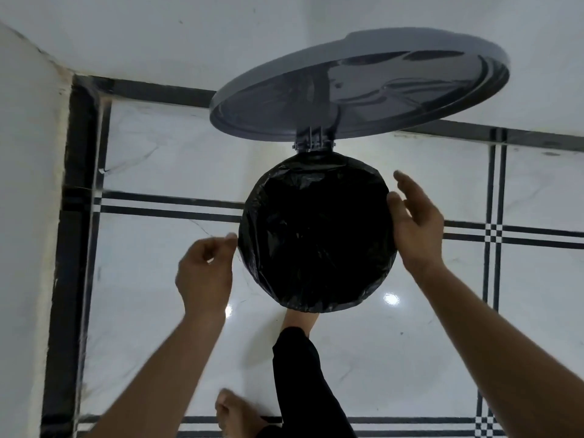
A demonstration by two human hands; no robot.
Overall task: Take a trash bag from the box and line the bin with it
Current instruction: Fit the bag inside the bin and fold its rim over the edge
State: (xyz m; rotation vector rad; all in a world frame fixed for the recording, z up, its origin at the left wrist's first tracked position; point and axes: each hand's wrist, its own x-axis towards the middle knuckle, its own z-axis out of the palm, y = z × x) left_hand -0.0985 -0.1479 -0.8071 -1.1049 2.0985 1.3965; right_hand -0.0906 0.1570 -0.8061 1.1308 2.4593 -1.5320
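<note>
I look straight down into a round bin whose mouth is covered by a black trash bag (316,235), its edge folded over the rim all round. The grey lid (357,90) stands raised on its hinge at the far side. My left hand (205,273) hovers just left of the rim, fingers curled with thumb and forefinger near the bag's edge; nothing is visibly pinched. My right hand (414,226) is at the right side of the rim, fingers spread, thumb touching the bag. No box is in view.
A foot (298,320) rests at the bin's near base, under a black trouser leg, and the other foot (237,412) stands on the glossy white tiled floor with black stripes. White walls (28,184) close in on the left and behind.
</note>
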